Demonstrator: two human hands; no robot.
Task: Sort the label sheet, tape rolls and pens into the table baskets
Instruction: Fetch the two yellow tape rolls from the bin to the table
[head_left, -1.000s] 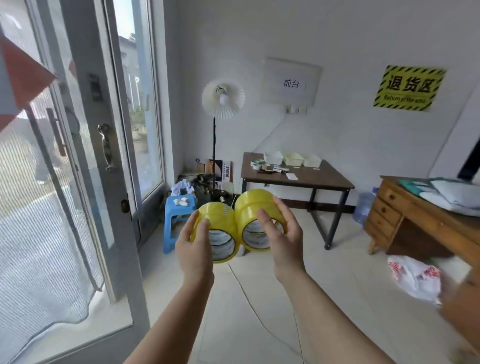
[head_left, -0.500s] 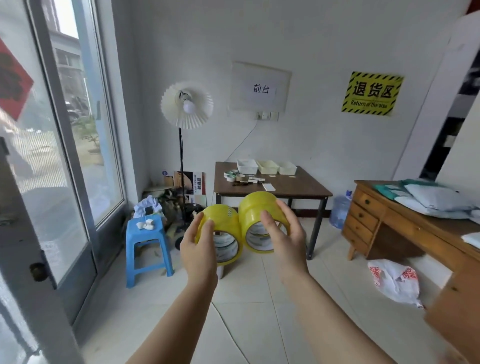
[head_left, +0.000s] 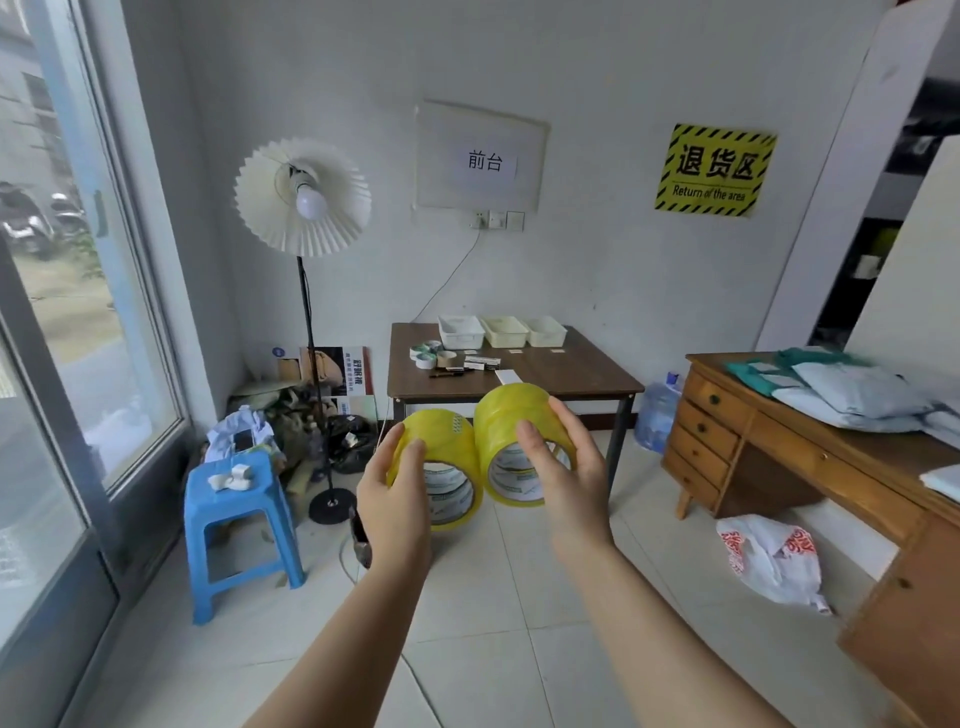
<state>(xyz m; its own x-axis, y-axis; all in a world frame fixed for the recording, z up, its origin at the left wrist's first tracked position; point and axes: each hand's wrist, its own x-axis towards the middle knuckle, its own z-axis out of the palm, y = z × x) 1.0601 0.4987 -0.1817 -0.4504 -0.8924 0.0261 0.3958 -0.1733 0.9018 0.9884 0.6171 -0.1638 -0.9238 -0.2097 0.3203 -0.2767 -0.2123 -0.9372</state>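
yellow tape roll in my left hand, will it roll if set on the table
Likely, laid sideways: the yellow tape roll is a wide cylinder. Its glossy film probably feels slick. On end it should stay put.

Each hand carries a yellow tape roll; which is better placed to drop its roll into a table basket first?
Right, marginally: the right hand holds the right roll higher, level with the table's front edge in view and below the baskets; the left hand holds the left roll lower. Neither can reach yet.
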